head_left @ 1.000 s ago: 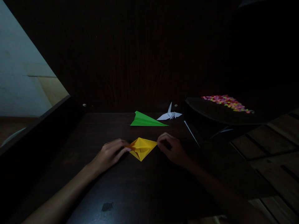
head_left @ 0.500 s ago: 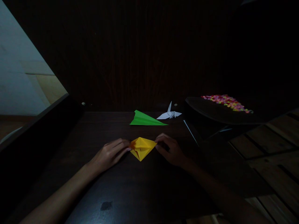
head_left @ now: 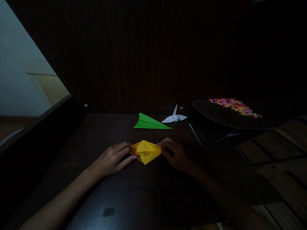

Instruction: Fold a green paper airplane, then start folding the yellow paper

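Observation:
A folded yellow paper [head_left: 145,152], diamond-shaped with creases meeting at its middle, lies on the dark wooden tabletop [head_left: 134,198]. My left hand [head_left: 118,157] grips its left corner between thumb and fingers. At the opposite corner, my right hand [head_left: 174,154] pinches the paper with thumb and fingertips. Just beyond the yellow piece rests a green paper plane [head_left: 151,123], its point toward the right. A white origami crane [head_left: 176,118] sits behind that point, one thin part sticking up.
A dark rounded shelf [head_left: 208,110] at the right bears a heap of small pink, red and yellow pieces [head_left: 236,106]. A thin white strip [head_left: 195,134] lies near the table's right side. A dark raised board [head_left: 35,127] borders the left. Wooden slats [head_left: 283,153] show lower right.
The yellow paper looks wider, its left corner now further left. My left thumb has shifted slightly right and down along the paper's lower edge. My right hand stays at its corner.

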Motion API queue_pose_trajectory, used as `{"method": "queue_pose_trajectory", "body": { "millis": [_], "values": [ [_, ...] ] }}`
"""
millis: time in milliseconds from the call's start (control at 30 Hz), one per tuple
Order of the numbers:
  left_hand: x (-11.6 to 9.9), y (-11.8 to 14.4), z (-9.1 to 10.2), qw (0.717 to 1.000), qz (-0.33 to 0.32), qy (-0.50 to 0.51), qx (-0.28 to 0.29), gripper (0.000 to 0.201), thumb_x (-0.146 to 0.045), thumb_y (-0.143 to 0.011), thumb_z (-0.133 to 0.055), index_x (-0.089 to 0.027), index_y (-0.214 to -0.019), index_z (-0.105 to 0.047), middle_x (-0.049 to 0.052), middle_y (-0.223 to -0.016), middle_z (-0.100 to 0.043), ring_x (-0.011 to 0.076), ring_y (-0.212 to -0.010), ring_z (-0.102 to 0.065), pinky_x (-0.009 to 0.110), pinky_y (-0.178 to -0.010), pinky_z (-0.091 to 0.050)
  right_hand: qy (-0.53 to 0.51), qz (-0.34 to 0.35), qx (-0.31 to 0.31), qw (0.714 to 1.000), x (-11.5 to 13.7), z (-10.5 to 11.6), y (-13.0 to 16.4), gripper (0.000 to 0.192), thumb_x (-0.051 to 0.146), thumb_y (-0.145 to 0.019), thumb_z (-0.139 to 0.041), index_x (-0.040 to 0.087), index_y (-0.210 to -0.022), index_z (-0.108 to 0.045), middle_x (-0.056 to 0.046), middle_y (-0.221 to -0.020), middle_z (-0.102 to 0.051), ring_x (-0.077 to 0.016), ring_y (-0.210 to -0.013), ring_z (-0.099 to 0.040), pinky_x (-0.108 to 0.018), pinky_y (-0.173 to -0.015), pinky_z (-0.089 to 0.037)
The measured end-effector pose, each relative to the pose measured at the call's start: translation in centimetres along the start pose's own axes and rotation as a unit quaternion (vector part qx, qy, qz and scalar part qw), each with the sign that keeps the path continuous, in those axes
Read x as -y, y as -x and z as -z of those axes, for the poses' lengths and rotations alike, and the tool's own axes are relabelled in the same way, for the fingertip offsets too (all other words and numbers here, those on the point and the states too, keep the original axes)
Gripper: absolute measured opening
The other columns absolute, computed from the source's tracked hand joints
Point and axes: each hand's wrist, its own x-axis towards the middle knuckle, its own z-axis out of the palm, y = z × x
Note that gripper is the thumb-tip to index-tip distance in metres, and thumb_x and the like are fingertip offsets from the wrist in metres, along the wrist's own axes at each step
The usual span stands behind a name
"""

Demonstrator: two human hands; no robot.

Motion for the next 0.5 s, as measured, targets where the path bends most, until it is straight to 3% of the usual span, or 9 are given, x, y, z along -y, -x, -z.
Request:
{"method": "queue_pose_trajectory", "body": {
  "millis": [200, 500],
  "values": [
    [0.51, 0.10, 0.01, 1.000, -0.015, 0.021, 0.012, 0.022, -0.037, -0.090, -0.061, -0.016, -0.094, -0.065, 0.008, -0.091, -0.068, 0.0194, -0.083, -0.067, 0.031, -0.075, -0.056, 0.009, 0.022, 0.018, 1.000, -0.32, 0.30, 0.15, 0.024, 0.013, -0.092, -0.046, 0.022, -0.106, -0.063, -0.008, -0.101, -0.063, -0.0188, -0.091, -0.063, -0.033, -0.078, -0.053],
    [0.71, -0.09, 0.28, 0.998, 0.001, 0.057, 0.004, 0.017, -0.027, -0.092, -0.057, -0.015, -0.098, -0.068, 0.008, -0.093, -0.071, 0.0183, -0.084, -0.068, 0.030, -0.076, -0.056, 0.011, -0.013, 0.007, 1.000, -0.67, 0.55, -0.18, 0.017, 0.014, -0.091, -0.049, 0.020, -0.100, -0.062, -0.007, -0.094, -0.064, -0.0187, -0.087, -0.063, -0.033, -0.077, -0.052]
  ]
}}
